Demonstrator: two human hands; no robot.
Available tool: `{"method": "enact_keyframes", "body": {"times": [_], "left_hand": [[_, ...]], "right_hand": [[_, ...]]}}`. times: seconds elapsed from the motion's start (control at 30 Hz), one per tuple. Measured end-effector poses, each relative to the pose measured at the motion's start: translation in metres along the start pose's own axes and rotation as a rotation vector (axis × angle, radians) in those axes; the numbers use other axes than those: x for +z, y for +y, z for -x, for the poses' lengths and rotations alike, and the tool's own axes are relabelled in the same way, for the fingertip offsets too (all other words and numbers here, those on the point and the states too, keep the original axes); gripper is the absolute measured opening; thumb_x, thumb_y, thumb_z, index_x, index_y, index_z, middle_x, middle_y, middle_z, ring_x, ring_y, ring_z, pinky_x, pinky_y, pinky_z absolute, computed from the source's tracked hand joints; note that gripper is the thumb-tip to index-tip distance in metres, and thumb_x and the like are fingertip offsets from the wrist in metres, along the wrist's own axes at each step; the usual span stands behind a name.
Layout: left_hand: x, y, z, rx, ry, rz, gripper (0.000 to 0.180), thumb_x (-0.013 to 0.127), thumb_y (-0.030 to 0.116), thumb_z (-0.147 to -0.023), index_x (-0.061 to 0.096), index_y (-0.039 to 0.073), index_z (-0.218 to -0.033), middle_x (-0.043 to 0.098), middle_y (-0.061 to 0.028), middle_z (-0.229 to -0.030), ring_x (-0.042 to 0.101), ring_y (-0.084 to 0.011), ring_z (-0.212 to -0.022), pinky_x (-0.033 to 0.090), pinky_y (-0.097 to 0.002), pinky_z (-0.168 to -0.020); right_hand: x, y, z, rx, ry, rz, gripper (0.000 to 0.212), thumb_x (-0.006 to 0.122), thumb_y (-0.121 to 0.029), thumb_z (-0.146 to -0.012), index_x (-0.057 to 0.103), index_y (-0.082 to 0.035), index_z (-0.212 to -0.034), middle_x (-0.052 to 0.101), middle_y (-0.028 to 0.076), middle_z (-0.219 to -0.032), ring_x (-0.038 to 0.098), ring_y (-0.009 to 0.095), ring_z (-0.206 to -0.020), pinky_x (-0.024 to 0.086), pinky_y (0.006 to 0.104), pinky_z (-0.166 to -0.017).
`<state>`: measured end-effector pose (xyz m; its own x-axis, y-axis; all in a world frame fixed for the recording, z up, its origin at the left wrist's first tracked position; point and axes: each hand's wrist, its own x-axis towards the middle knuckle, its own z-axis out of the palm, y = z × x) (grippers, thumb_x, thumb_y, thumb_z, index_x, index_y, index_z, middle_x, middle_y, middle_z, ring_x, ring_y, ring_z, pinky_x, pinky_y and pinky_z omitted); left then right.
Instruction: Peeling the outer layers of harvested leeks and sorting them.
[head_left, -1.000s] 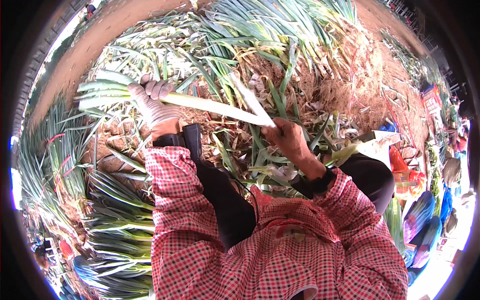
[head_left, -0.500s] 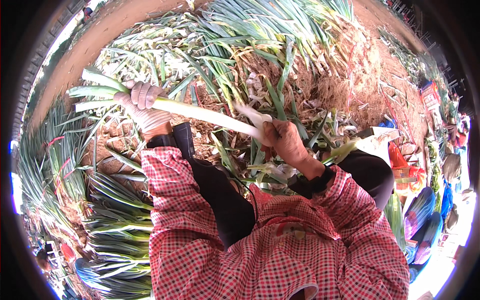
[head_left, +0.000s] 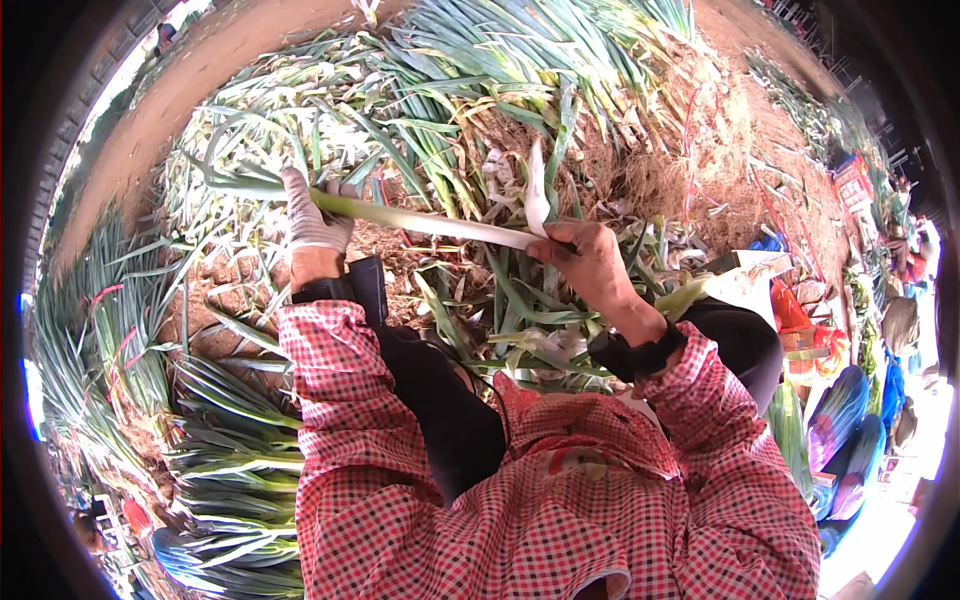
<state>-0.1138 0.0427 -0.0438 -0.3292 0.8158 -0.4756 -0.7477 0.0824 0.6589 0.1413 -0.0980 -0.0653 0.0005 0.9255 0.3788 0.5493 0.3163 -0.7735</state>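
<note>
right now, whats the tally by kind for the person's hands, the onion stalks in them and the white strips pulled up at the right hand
Hands: 2 (gloved left hand, bare right hand)
Held onion stalk: 1
White strip: 1
Total: 4

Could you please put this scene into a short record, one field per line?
Left hand: gloved, gripping a green onion near its leafy end
Right hand: bare, pinching its white end
White strip: standing up beside the right hand
Sleeves: red checked
Ahead: heaped onions, roots toward the right
Lower left: row of onions
Right side: orange plastic
</note>
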Motion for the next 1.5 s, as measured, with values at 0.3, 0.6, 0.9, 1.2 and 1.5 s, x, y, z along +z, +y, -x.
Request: {"method": "enact_keyframes", "body": {"times": [0.3,0.6,0.9,1.2,1.5], "left_hand": [[-0.005,0.006,-0.004,0.104,-0.706,0.332,0.039,0.063,0.044,-0.073,0.05,0.007,-0.075,0.036,0.0084,-0.047,0.032,-0.004,-0.037,0.034,-0.0191,-0.036],[-0.012,0.027,-0.006,0.04,-1.367,0.555,0.046,0.058,0.047,-0.073,0.056,0.003,-0.086,0.039,0.0049,-0.048,0.034,-0.0057,-0.037,0.035,-0.0213,-0.037],[-0.006,0.034,0.013,0.007,-1.524,0.699,0.04,0.066,0.038,-0.072,0.058,-0.001,-0.08,0.046,0.0032,-0.045,0.035,-0.0047,-0.033,0.032,-0.018,-0.036],[-0.008,0.03,0.016,0.009,-1.449,0.879,0.036,0.067,0.034,-0.072,0.054,0.0,-0.075,0.042,0.0041,-0.041,0.035,-0.0048,-0.033,0.032,-0.0191,-0.035],[-0.024,-0.006,-0.043,0.229,-0.86,0.705,0.034,0.056,0.034,-0.081,0.041,0.017,-0.056,0.025,0.0077,-0.042,0.019,-0.0075,-0.035,0.028,-0.0236,-0.037]], "right_hand": [[0.016,-0.008,0.013,0.148,0.043,0.174,0.027,0.06,-0.015,-0.078,0.052,0.002,-0.06,0.039,0.005,-0.045,0.04,0.007,-0.043,0.033,0.0293,-0.04],[0.011,-0.015,0.027,0.268,-0.109,-0.068,0.027,0.068,-0.022,-0.074,0.06,0.003,-0.066,0.047,0.004,-0.047,0.041,0.008,-0.046,0.035,0.0282,-0.043],[0.015,-0.019,0.027,0.797,-0.257,-0.65,0.02,0.061,-0.011,-0.078,0.058,0.003,-0.065,0.05,0.003,-0.05,0.044,0.008,-0.038,0.033,0.0234,-0.035],[0.031,-0.012,0.055,0.882,-1.071,-0.515,0.023,0.065,-0.021,-0.072,0.061,0.0,-0.079,0.05,0.0,-0.054,0.048,0.009,-0.044,0.036,0.0236,-0.037],[0.065,0.044,0.068,0.103,-0.741,0.341,0.06,0.069,-0.027,-0.066,0.042,0.003,-0.11,0.056,0.019,-0.086,0.056,0.031,-0.084,0.045,0.0385,-0.071]]}}
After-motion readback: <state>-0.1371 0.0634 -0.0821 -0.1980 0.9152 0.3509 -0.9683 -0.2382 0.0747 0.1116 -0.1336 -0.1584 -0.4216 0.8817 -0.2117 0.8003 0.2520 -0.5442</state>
